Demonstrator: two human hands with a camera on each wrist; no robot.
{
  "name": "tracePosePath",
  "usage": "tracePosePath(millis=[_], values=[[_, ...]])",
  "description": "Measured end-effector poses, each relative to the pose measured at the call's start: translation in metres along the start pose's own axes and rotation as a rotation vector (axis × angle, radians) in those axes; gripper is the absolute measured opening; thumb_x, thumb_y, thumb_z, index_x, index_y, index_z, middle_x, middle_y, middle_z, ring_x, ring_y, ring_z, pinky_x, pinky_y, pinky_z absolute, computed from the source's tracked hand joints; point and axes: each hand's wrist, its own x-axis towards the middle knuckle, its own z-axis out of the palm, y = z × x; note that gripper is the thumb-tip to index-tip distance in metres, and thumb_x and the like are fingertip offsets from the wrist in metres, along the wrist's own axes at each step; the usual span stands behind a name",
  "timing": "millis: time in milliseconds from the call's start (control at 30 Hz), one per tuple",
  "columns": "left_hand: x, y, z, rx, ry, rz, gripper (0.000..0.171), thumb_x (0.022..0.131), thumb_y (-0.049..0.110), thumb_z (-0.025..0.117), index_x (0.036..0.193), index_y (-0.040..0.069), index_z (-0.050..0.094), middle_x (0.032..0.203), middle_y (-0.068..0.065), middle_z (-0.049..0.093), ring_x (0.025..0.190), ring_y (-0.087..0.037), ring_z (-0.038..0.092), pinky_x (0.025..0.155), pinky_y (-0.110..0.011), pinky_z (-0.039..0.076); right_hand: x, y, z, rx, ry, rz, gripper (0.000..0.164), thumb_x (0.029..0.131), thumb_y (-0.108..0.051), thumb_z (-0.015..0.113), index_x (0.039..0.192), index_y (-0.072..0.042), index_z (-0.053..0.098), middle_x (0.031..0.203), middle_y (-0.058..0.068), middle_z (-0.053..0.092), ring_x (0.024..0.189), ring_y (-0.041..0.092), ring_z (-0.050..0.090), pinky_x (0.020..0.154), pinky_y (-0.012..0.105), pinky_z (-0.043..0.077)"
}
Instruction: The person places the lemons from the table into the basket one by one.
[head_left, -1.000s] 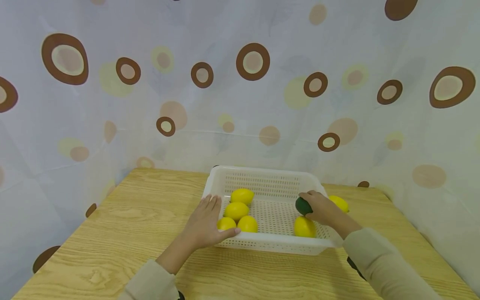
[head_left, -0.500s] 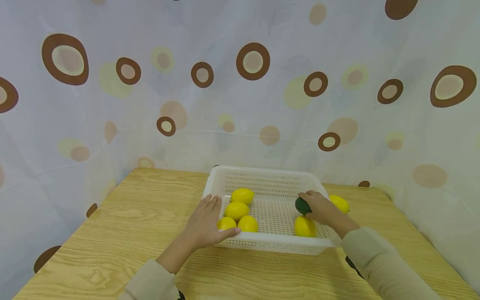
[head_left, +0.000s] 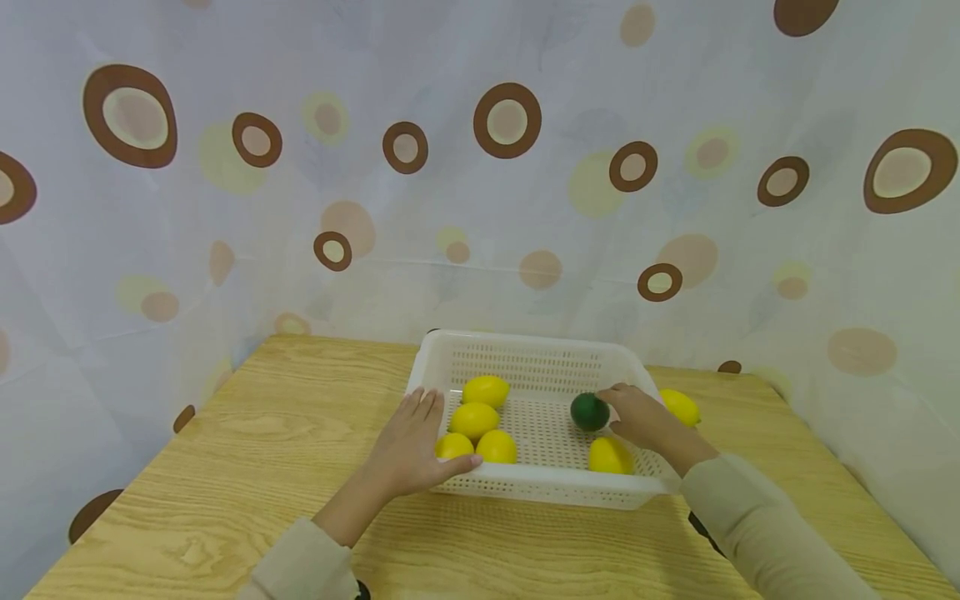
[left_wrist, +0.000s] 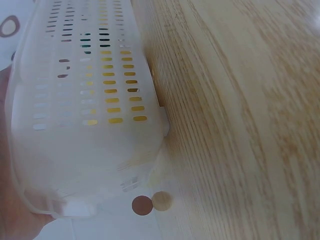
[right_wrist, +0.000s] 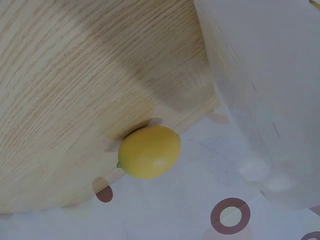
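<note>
A white perforated plastic basket (head_left: 525,477) stands on the table. My left hand (head_left: 408,442) rests on its left rim, fingers straight and thumb along the front rim. Several lemons (head_left: 474,422) lie in the basket beside that hand. Over the right part of the basket is my right hand (head_left: 637,417), its fingers apart around nothing. Just left of its fingertips, a dark green round fruit (head_left: 589,412) sits on the basket floor. Another lemon (head_left: 610,456) lies below the right hand, near the front wall. In the right wrist view the right hand is out of sight.
One lemon (right_wrist: 150,152) lies on the wooden table outside the basket, by its right side. A curtain with brown and beige spots (head_left: 480,208) hangs behind the table and along both sides. The table (head_left: 247,458) extends left and in front of the basket.
The dark green fruit has left my right hand's hold and moved slightly left on the basket floor. The lemon below it has shifted a little. My left hand has stayed put.
</note>
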Motion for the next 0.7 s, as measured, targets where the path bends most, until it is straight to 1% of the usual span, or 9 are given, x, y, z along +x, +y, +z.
tracePosePath(millis=[100, 233, 400, 500, 700], values=[[0.0003, -0.0001, 0.0002, -0.003, -0.004, -0.005, 0.098, 0.083, 0.065, 0.048, 0.141, -0.010, 0.026, 0.148, -0.026, 0.027, 0.141, -0.040, 0.018, 0.118, -0.046, 0.015, 0.0012, 0.0003, 0.0007, 0.009, -0.005, 0.005, 0.044, 0.082, 0.001, 0.064, 0.123, 0.010, 0.052, 0.120, 0.029, 0.054, 0.110, 0.043, 0.052, 0.093, 0.050, 0.047], [0.0006, -0.0002, 0.0005, -0.007, -0.010, -0.010, 0.097, 0.083, 0.065, 0.049, 0.141, -0.010, 0.026, 0.149, -0.025, 0.026, 0.141, -0.039, 0.017, 0.118, -0.046, 0.015, 0.0008, -0.0008, -0.0007, 0.015, 0.029, -0.009, 0.042, 0.082, 0.000, 0.064, 0.121, 0.010, 0.053, 0.119, 0.029, 0.055, 0.109, 0.044, 0.053, 0.092, 0.051, 0.047], [0.0004, -0.0001, 0.0003, -0.007, -0.010, -0.011, 0.097, 0.083, 0.064, 0.050, 0.141, -0.010, 0.026, 0.149, -0.025, 0.026, 0.141, -0.039, 0.017, 0.118, -0.046, 0.015, -0.0029, -0.0029, -0.0057, 0.009, 0.140, -0.044, 0.039, 0.081, -0.002, 0.066, 0.117, 0.010, 0.056, 0.116, 0.029, 0.058, 0.107, 0.043, 0.055, 0.091, 0.051, 0.048], [0.0007, 0.0003, -0.0003, -0.004, -0.009, -0.012, 0.097, 0.083, 0.064, 0.050, 0.141, -0.010, 0.026, 0.149, -0.025, 0.026, 0.141, -0.039, 0.017, 0.118, -0.046, 0.014, -0.0054, -0.0026, -0.0082, 0.017, 0.217, -0.046, 0.036, 0.081, -0.003, 0.066, 0.115, 0.010, 0.058, 0.114, 0.028, 0.059, 0.107, 0.044, 0.054, 0.091, 0.053, 0.047], [0.0012, 0.0012, -0.0005, -0.001, -0.014, -0.018, 0.097, 0.083, 0.064, 0.050, 0.141, -0.010, 0.025, 0.149, -0.025, 0.026, 0.141, -0.039, 0.017, 0.118, -0.046, 0.014, -0.0084, 0.0040, -0.0070, 0.022, 0.348, -0.046, 0.034, 0.080, -0.004, 0.066, 0.111, 0.010, 0.059, 0.111, 0.027, 0.061, 0.106, 0.043, 0.054, 0.092, 0.054, 0.045]])
